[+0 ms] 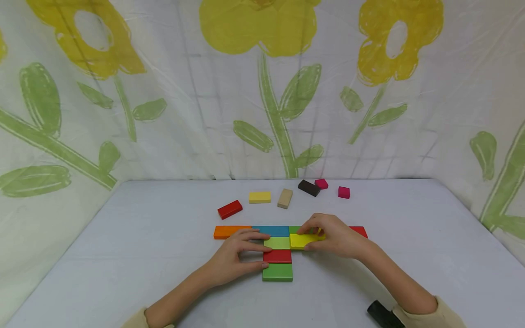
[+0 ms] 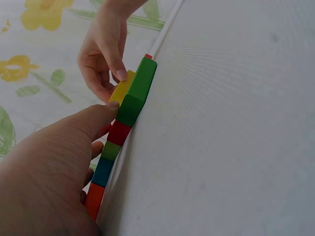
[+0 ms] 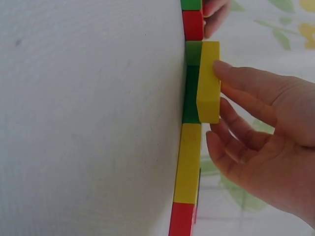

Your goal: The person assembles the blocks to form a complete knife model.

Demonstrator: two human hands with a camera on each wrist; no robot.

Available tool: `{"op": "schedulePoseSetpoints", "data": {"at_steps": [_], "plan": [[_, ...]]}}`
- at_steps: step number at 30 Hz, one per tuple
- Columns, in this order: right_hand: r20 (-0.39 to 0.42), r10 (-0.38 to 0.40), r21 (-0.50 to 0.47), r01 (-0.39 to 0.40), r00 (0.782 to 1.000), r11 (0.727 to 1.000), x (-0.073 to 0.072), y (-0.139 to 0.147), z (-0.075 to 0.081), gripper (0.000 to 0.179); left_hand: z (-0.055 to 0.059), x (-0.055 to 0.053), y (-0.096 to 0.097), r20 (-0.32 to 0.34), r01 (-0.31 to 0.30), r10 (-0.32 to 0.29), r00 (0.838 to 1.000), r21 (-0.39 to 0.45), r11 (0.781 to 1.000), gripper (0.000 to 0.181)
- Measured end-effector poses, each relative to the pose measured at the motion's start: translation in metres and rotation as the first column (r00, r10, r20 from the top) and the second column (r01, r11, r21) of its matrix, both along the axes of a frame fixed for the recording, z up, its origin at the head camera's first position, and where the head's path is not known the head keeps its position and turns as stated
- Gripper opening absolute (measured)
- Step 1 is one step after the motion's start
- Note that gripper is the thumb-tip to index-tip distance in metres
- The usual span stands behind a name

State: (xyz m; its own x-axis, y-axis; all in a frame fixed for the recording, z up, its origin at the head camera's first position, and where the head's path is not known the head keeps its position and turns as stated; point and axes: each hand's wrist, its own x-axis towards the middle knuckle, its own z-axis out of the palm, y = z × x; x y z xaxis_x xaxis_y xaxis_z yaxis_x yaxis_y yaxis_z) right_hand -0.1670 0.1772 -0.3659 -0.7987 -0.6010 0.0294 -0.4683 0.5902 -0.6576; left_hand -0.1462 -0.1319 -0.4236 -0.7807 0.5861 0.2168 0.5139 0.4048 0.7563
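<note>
My right hand (image 1: 334, 234) pinches a yellow block (image 1: 301, 241) between thumb and fingers. In the head view it overlaps the green block (image 1: 294, 229) of a row and sits right beside a light green block (image 1: 276, 243). The right wrist view has this yellow block (image 3: 208, 83) standing out higher than its neighbours. My left hand (image 1: 235, 255) rests with spread fingers along the left side of a column: the light green block, a red block (image 1: 277, 257) and a green block (image 1: 277, 272). Its thumb touches the green block's left edge.
The row also holds an orange block (image 1: 231, 232), a blue block (image 1: 270, 231) and a red block (image 1: 358, 231). Farther back lie loose red (image 1: 230, 209), yellow (image 1: 259, 197), beige (image 1: 285, 198), black (image 1: 309, 188) and two pink blocks (image 1: 343, 192). A flowered cloth (image 1: 184, 114) hangs behind.
</note>
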Motion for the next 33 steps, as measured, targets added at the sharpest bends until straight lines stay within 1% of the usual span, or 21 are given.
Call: {"op": "schedulePoseSetpoints", "data": {"at_steps": [10, 33], "plan": [[0.026, -0.007, -0.006, 0.007, 1.0, 1.0, 0.0008, 0.0, -0.0015, 0.031, 0.0015, 0.0013, 0.0, 0.001, -0.011, 0.011, 1.0, 0.004, 1.0, 0.032], [0.047, -0.046, 0.042, 0.044, 0.998, 0.998, -0.0018, -0.001, -0.0094, 0.03, 0.0007, 0.0008, 0.0006, -0.011, -0.004, 0.004, 1.0, -0.002, 1.0, 0.033]]}}
